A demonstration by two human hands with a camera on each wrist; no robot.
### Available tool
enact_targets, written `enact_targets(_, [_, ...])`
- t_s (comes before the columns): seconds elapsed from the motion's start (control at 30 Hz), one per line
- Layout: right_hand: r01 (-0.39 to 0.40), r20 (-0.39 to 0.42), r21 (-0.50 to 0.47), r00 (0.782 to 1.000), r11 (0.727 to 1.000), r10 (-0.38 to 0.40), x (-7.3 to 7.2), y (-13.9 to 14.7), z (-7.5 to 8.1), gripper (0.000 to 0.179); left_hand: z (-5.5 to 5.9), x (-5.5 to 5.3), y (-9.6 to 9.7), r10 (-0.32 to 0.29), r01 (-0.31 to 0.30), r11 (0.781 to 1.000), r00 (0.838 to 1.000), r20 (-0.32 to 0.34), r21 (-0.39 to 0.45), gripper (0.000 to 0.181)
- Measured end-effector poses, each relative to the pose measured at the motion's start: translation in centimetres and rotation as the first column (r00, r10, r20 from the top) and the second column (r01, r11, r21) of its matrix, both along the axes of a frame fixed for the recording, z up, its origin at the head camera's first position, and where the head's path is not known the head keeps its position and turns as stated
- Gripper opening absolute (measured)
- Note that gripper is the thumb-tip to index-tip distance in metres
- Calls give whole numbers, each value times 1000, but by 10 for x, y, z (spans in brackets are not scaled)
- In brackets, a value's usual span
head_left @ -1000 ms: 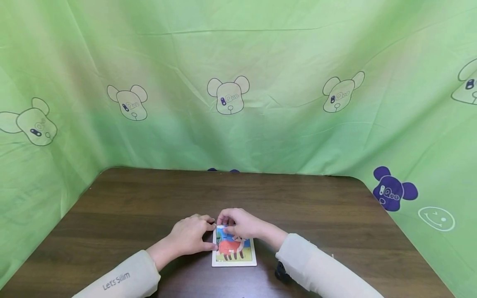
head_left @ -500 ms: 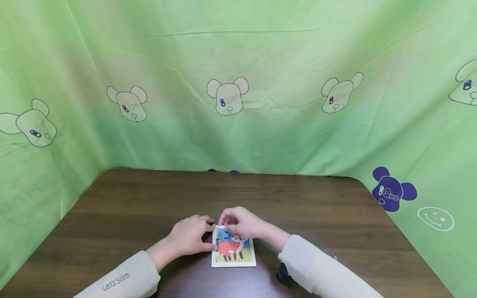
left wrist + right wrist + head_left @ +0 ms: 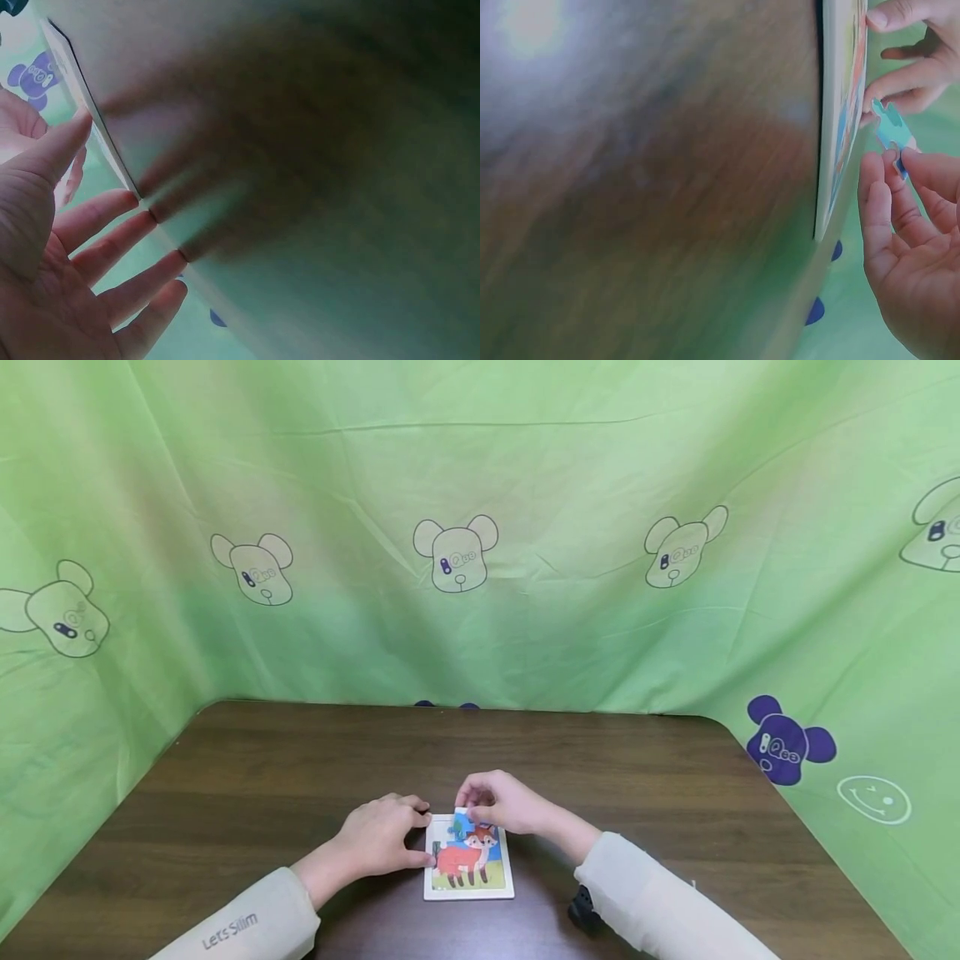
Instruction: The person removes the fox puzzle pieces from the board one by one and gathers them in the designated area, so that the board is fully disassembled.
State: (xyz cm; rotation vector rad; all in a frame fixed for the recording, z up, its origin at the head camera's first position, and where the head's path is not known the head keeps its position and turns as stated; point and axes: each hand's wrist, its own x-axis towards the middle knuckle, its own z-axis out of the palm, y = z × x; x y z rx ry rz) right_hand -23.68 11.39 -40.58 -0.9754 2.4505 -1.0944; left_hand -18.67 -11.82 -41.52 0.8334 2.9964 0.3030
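A: Two bare hands meet at a wooden-topped table (image 3: 300,760), a fox jigsaw board (image 3: 471,895) between them. How are the hands placed?

B: The left hand (image 3: 378,835) spreads its straight fingers beside the board, thumb touching the left rim and a fingertip at the upper left corner. The right hand (image 3: 504,802) pinches a blue-and-green jigsaw piece (image 3: 890,126) between thumb and fingers.

A: Where is that piece?

B: Held tilted, clear of the board's surface; the head view shows it over the upper part of the puzzle. From the right wrist, its free, notched end points toward the left hand.

A: And the picture on the board?

B: An orange fox (image 3: 459,860) stands on yellowish ground against blue, inside a white rim. A pale patch (image 3: 442,827) shows at upper left. The board lies flat on the brown wood grain.

A: The surroundings?

B: A green curtain (image 3: 337,485) hangs behind, printed with outlined bear heads, a purple bear head (image 3: 785,747) and a winking smiley (image 3: 874,801) at right. Pale sleeves cover both forearms, the left sleeve (image 3: 247,918) lettered; a black object (image 3: 583,911) sits by the right cuff.
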Motion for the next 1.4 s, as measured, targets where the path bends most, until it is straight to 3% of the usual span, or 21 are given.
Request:
enact_targets(0.7, [53, 17, -68, 999, 996, -52, -11, 46, 0, 8, 2, 2, -3, 7, -7, 1000, 1000, -25, 0, 55])
enact_targets(1.07, [115, 4, -51, 993, 992, -115, -21, 70, 2, 8, 2, 2, -2, 5, -5, 1000, 1000, -13, 2, 55])
enact_targets(1.4, [99, 73, -29, 993, 995, -97, -24, 77, 0, 8, 5, 1, 0, 2, -2, 1000, 1000, -6, 2, 56])
